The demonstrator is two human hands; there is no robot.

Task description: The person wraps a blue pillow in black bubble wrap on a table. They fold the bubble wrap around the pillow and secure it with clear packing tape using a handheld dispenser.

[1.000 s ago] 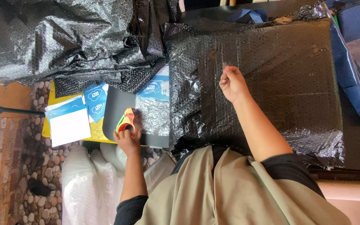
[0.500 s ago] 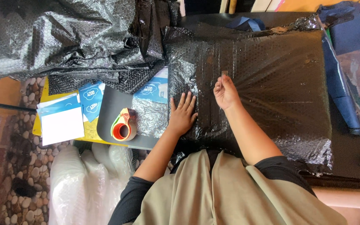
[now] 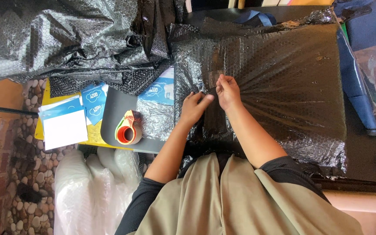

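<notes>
A large flat package wrapped in black bubble wrap [image 3: 283, 87] lies in front of me. Both hands meet on its near left part, where the wrap gathers into creases. My right hand [image 3: 228, 91] pinches a fold of the wrap with closed fingers. My left hand [image 3: 194, 109] sits just beside it, thumb stretched toward the right hand, gripping the same fold. An orange and green tape dispenser [image 3: 128, 129] rests on a grey board [image 3: 114, 109] to the left, away from both hands.
A heap of loose black bubble wrap [image 3: 75, 39] fills the upper left. Blue and white packets [image 3: 64, 124] lie on a yellow surface [image 3: 44, 93] beside the board. White plastic bags [image 3: 88, 191] and a pebble floor [image 3: 22, 182] are lower left. Blue and green bags [image 3: 370, 74] lie along the right edge.
My left hand set the tape dispenser down on the grey board and moved right onto the package. It now meets the right hand at the fold.
</notes>
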